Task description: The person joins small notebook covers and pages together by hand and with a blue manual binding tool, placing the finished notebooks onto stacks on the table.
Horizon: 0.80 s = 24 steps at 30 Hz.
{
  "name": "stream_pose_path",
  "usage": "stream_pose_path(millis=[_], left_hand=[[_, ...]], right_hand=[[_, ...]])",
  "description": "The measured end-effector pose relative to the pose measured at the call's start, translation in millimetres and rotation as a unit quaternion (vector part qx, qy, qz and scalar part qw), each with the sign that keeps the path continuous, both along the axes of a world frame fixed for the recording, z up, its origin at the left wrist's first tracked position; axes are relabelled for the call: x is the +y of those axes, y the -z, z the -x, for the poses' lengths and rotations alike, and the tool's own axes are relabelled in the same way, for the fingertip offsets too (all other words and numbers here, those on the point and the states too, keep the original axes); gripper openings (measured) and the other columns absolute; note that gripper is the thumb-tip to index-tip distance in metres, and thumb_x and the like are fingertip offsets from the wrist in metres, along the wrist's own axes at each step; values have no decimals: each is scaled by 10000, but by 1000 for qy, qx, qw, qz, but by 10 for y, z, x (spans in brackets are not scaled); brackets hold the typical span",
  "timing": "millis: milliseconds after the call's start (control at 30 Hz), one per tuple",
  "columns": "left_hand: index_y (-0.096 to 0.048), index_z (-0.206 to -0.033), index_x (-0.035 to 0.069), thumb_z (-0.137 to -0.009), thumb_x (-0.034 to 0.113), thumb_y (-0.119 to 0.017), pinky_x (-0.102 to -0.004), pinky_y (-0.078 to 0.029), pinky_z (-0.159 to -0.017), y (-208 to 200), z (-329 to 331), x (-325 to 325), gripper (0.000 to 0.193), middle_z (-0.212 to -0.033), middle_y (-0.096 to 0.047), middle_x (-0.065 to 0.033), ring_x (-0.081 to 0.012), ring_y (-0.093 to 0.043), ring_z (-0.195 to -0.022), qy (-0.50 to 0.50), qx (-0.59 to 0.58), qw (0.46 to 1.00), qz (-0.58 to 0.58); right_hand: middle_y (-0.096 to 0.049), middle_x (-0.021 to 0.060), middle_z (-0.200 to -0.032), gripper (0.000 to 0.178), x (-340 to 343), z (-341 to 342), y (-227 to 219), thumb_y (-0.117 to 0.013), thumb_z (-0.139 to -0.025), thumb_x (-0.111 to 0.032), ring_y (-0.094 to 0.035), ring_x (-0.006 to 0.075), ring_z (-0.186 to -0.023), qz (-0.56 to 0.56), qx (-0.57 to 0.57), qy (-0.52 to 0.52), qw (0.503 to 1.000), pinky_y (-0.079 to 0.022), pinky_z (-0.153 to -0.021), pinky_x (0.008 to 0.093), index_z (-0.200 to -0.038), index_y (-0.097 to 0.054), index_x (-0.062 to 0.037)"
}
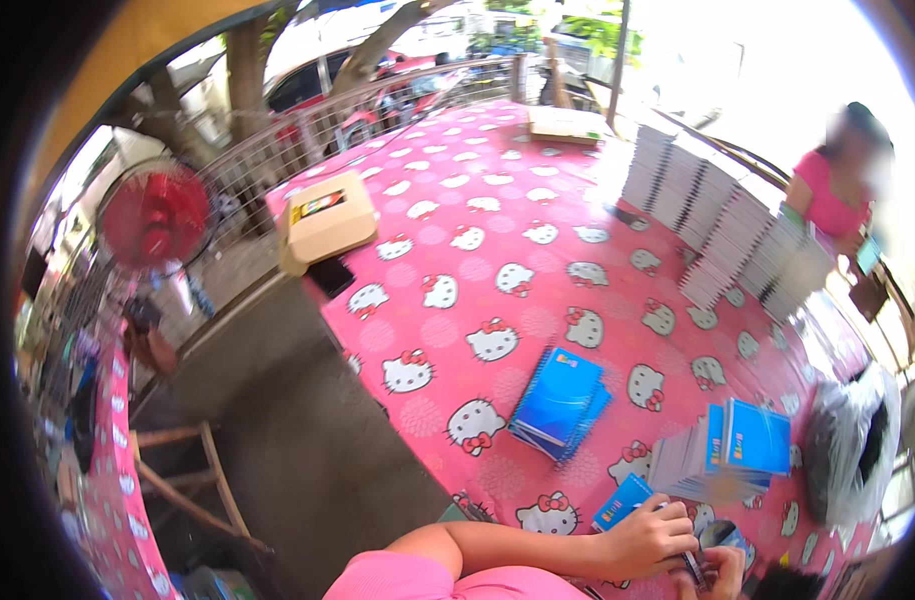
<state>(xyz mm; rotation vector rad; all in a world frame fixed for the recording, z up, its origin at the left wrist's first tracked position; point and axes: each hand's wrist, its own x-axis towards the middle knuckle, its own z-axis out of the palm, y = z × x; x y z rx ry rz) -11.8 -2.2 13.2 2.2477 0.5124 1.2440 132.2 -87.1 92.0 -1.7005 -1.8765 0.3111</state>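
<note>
At the near edge of the table, my left hand (649, 542) is closed over a blue-covered notebook (625, 500), whose far corner shows past the knuckles. Close beside it, my right hand (719, 574) has its fingers bent in a pinch at a thin dark strip (693, 572), perhaps the notebook's bound edge. What lies in those fingers is too small to make out. Just beyond the right hand is a small grey rounded thing (719, 534). A few blue spiral notebooks (557, 392) lie piled farther off, and a taller notebook stack (685, 462) stands nearer.
Tall rows of white spiral-bound pads (712, 215) line the right side, with a person in pink (832, 195) behind them. A grey plastic bag (849, 450) sits at right. Far left are a cardboard box (329, 222), a dark phone-like slab (331, 277) and a red fan (157, 215).
</note>
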Motion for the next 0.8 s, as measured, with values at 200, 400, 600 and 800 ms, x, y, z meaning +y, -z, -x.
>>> stream_pose_path(millis=[200,400,600,800], left_hand=[[-657,-1016,99,-809,204,-717,-452,-387,-966,-108,108,38,240,-943,-622,-30,-215,-577,-960,-6,19,1000,-11],[-698,-963,115,-758,177,-761,-392,-429,-858,-178,16,19,223,-876,-648,0,-197,-589,-870,5,21,1000,-5],[-656,-1024,95,-777,166,-714,-407,-406,-872,-161,70,15,264,-917,-635,-15,-206,-588,-902,5,42,999,-15],[-688,-1025,107,-732,142,-779,-382,-429,-828,-224,48,21,309,-879,-653,-11,-218,-587,-856,2,45,999,-7]], right_hand=[[-589,144,-838,108,69,94,-44,-647,-824,-1,-583,307,-757,-35,18,53,998,-472,-669,368,-926,-614,-9],[-599,151,-898,179,-66,-22,-64,-695,-794,-50,-598,346,-804,-42,-8,51,998,-485,-700,405,-952,-622,-9],[-582,119,-824,256,-96,-52,118,-771,-700,-93,-590,302,-770,-66,-9,52,996,-466,-659,401,-910,-636,-36],[-599,112,-804,237,-80,-19,75,-772,-689,-99,-573,301,-717,-84,-39,72,993,-451,-679,407,-875,-640,-31]])
